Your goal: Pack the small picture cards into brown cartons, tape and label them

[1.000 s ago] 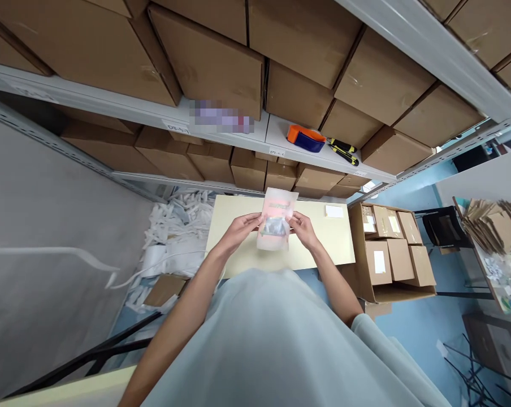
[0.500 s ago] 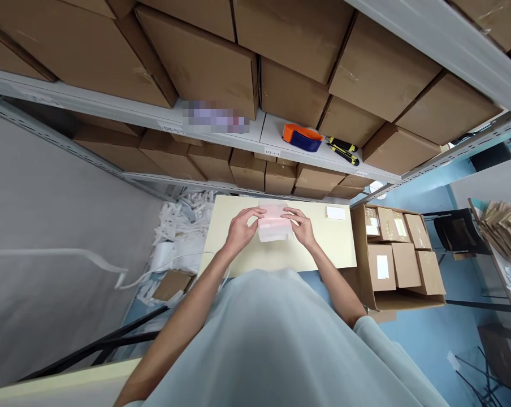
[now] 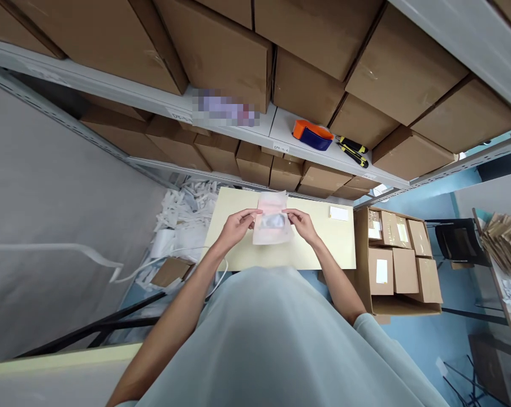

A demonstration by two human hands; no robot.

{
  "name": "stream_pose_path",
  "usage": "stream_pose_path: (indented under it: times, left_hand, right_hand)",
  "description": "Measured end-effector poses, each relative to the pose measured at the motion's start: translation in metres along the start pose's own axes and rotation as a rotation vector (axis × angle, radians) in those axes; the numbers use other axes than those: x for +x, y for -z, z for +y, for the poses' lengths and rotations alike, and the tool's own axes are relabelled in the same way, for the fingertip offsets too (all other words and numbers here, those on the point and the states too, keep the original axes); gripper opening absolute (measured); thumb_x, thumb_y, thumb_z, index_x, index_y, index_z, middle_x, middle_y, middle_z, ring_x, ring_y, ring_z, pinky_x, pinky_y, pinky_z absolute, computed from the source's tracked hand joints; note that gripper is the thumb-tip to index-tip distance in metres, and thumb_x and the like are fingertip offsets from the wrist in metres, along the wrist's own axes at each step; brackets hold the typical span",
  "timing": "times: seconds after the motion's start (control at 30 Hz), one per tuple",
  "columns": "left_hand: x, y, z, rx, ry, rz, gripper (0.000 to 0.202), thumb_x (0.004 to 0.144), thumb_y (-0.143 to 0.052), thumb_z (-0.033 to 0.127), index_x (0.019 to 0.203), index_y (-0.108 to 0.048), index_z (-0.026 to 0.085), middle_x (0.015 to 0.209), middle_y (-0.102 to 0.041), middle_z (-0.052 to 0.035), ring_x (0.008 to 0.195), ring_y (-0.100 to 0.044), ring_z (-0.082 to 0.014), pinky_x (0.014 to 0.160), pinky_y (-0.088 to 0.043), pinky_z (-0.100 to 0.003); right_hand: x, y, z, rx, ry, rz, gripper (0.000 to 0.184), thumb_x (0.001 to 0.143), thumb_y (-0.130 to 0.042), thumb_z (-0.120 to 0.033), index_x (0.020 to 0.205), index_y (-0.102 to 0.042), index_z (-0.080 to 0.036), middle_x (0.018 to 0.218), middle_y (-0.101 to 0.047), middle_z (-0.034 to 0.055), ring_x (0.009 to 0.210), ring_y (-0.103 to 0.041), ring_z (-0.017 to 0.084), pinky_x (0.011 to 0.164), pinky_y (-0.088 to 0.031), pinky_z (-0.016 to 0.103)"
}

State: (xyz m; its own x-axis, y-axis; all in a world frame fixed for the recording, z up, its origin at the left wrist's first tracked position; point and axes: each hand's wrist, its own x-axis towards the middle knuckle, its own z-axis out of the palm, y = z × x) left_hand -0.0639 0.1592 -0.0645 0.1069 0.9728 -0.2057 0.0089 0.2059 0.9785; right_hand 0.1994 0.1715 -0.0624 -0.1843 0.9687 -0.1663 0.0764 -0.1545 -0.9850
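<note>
A pale pink, translucent wrapping sheet (image 3: 273, 200) lies over the yellow tabletop (image 3: 323, 249), in front of my body. My left hand (image 3: 237, 225) pinches its left edge between thumb and fingers. At the opposite edge, my right hand (image 3: 302, 225) grips it in the same way. A small shiny, silvery-grey flat piece (image 3: 272, 221) shows on the lower half of the sheet, between my hands; whether it lies on top or inside is unclear. A white label card (image 3: 338, 213) rests on the table to the right of my right hand.
Cardboard boxes (image 3: 310, 85) fill the shelves above the table. An orange and blue tape roll (image 3: 312, 135) and yellow-black cutters (image 3: 353, 151) sit on the shelf edge. A large open carton (image 3: 363, 271) of smaller boxes stands right. White scraps (image 3: 179, 212) are heaped left.
The pink sheet has opened out lengthwise, and the silvery piece now shows on it. Both hands still hold its sides. The camera view has shifted slightly.
</note>
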Motion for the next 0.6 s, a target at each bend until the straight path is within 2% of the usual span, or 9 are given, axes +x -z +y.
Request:
stream_pose_path:
  times: [0.07,0.17,0.27,0.37,0.5,0.6]
  left_hand:
    - [0.0,0.009,-0.002,-0.04,0.047,-0.019,0.061,0.078,-0.082,0.071,0.11,-0.081,0.018,0.1,-0.083,-0.011,0.073,-0.068,-0.0201,0.074,-0.06,-0.036]
    - [0.002,0.02,-0.006,-0.044,0.11,-0.033,0.065,0.072,-0.089,0.07,0.109,-0.081,0.017,0.1,-0.084,-0.0132,0.064,-0.066,-0.0186,0.069,-0.058,-0.036]
    - [0.007,0.031,-0.012,0.015,0.149,0.04,0.063,0.079,-0.079,0.08,0.088,-0.079,0.017,0.091,-0.084,-0.0146,0.056,-0.064,-0.0173,0.061,-0.053,-0.033]
    - [0.013,0.045,-0.021,0.038,0.193,0.113,0.071,0.086,-0.066,0.087,0.075,-0.073,0.017,0.081,-0.081,-0.0156,0.054,-0.067,-0.0191,0.056,-0.049,-0.032]
    - [0.018,0.078,-0.041,-0.035,0.226,0.149,0.071,0.089,-0.063,0.085,0.095,-0.078,0.016,0.088,-0.084,-0.0164,0.061,-0.073,-0.0232,0.053,-0.047,-0.03]
    - [0.019,0.106,-0.064,-0.072,0.202,0.118,0.061,0.084,-0.072,0.073,0.106,-0.081,0.017,0.101,-0.085,-0.0144,0.071,-0.077,-0.0243,0.059,-0.055,-0.031]
  right_hand:
    - [0.003,-0.006,0.0,0.01,-0.041,-0.052,0.038,0.081,-0.088,-0.054,0.1,-0.08,-0.022,0.097,-0.082,0.0054,0.091,-0.073,0.021,0.084,-0.061,0.034]
    - [0.007,-0.022,0.004,-0.001,-0.15,-0.073,0.047,0.075,-0.093,-0.06,0.096,-0.077,-0.02,0.092,-0.083,0.007,0.083,-0.074,0.02,0.078,-0.06,0.031]
    - [0.015,-0.046,0.012,-0.063,-0.211,-0.038,0.06,0.085,-0.077,-0.079,0.075,-0.071,-0.021,0.075,-0.079,0.0077,0.065,-0.068,0.017,0.064,-0.056,0.029]
    - [0.024,-0.07,0.019,-0.096,-0.226,-0.044,0.068,0.088,-0.069,-0.087,0.066,-0.066,-0.022,0.07,-0.077,0.0092,0.057,-0.064,0.016,0.056,-0.053,0.029]
    - [0.035,-0.094,0.027,-0.082,-0.203,-0.068,0.054,0.094,-0.069,-0.072,0.082,-0.076,-0.02,0.09,-0.084,0.011,0.06,-0.066,0.016,0.059,-0.053,0.03]
    - [0.046,-0.112,0.038,-0.09,-0.204,-0.044,0.046,0.101,-0.058,-0.058,0.098,-0.082,-0.019,0.108,-0.085,0.0096,0.068,-0.069,0.016,0.062,-0.053,0.029]
